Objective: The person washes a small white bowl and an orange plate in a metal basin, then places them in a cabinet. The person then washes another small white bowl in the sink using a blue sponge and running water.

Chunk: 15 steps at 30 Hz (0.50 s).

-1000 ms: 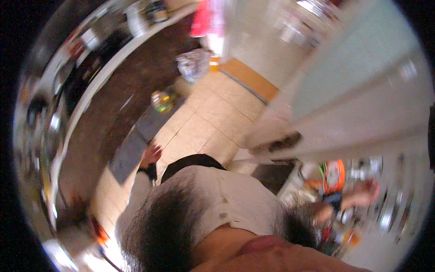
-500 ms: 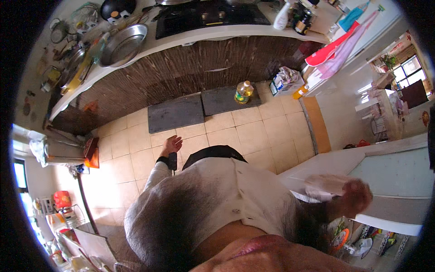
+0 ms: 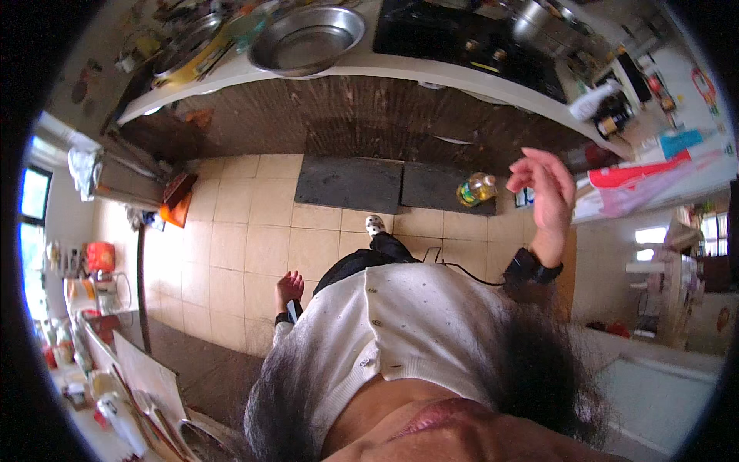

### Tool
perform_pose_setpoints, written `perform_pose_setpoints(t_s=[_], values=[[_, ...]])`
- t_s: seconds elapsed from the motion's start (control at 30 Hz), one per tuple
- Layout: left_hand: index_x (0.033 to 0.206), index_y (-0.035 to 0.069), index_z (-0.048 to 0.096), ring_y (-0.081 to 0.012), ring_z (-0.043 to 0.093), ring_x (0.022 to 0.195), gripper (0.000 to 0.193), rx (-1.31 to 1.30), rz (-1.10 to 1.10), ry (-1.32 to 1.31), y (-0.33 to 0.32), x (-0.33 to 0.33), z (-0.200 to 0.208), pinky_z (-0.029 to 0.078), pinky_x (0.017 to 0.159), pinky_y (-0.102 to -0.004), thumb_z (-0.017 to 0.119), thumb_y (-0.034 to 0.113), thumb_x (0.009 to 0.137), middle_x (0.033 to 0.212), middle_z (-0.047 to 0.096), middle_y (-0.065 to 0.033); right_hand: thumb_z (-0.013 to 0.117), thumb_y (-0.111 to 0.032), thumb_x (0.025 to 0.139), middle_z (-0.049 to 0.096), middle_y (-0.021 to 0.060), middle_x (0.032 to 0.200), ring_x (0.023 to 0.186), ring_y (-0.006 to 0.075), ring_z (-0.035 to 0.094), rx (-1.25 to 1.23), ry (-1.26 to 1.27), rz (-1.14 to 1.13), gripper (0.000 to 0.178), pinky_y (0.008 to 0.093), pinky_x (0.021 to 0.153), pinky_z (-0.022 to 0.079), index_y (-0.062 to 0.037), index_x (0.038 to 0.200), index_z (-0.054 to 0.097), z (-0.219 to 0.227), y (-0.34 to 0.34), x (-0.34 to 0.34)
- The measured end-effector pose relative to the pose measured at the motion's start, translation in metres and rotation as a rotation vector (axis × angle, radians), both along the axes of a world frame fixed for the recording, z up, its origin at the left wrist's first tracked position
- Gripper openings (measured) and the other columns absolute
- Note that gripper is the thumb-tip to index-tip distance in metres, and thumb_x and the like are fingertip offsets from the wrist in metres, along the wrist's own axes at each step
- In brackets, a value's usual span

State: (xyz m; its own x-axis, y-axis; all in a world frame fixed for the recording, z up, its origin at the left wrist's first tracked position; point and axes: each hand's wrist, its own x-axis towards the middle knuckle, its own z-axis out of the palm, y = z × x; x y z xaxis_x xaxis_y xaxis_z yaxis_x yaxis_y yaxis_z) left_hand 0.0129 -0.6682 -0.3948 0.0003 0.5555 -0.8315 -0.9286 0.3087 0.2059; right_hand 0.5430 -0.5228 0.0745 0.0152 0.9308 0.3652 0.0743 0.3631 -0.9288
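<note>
My right hand [image 3: 545,189] is raised on the right, fingers loosely spread and nothing in them. From this view it overlaps the floor just right of an oil bottle [image 3: 476,189], apart from it as far as I can tell. That bottle is clear plastic with yellow oil and stands on a dark floor mat [image 3: 440,185]. My left hand [image 3: 289,287] hangs low beside my body over the tiles, its fingers slightly apart and holding nothing. Each wrist wears a black band [image 3: 531,266]; a dark cord runs from the right one toward my waist.
A counter along the far side carries a metal basin [image 3: 306,42], a black stove [image 3: 454,46], a steel pot [image 3: 543,23] and bottles [image 3: 612,115]. Red and pink cloths [image 3: 639,173] hang at the right. Another mat [image 3: 348,183] lies on the tiles.
My right hand has come from the lower right, beside the pale door, forward toward the counter's right end. The whole view has shifted and turned; my left hand still hangs at my side.
</note>
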Motion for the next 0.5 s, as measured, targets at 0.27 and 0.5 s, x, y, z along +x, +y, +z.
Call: perform_pose_setpoints(t_s=[0.27, 0.5], values=[[0.113, 0.013, 0.052, -0.0297, 0.052, 0.111, 0.032, -0.035, 0.404, 0.112, 0.005, -0.033, -0.001, 0.045, 0.090, -0.0464, 0.050, 0.012, 0.081, 0.123, 0.054, -0.0099, 0.051, -0.025, 0.093, 0.064, 0.0096, 0.086, 0.064, 0.0133, 0.064, -0.451, 0.074, 0.401, 0.026, 0.0236, 0.054, 0.053, -0.0040, 0.108, 0.057, -0.083, 0.210, -0.117], [0.120, 0.019, 0.052, -0.0258, 0.056, 0.106, 0.042, 0.166, 0.426, 0.199, 0.041, -0.044, 0.028, 0.046, 0.090, -0.0424, 0.056, 0.009, 0.079, 0.119, 0.057, -0.0065, 0.054, -0.030, 0.091, 0.060, 0.0100, 0.092, 0.067, 0.0163, 0.064, -0.667, 0.133, 0.559, 0.033, 0.0265, 0.056, 0.054, -0.0038, 0.110, 0.049, -0.142, 0.326, -0.224]])
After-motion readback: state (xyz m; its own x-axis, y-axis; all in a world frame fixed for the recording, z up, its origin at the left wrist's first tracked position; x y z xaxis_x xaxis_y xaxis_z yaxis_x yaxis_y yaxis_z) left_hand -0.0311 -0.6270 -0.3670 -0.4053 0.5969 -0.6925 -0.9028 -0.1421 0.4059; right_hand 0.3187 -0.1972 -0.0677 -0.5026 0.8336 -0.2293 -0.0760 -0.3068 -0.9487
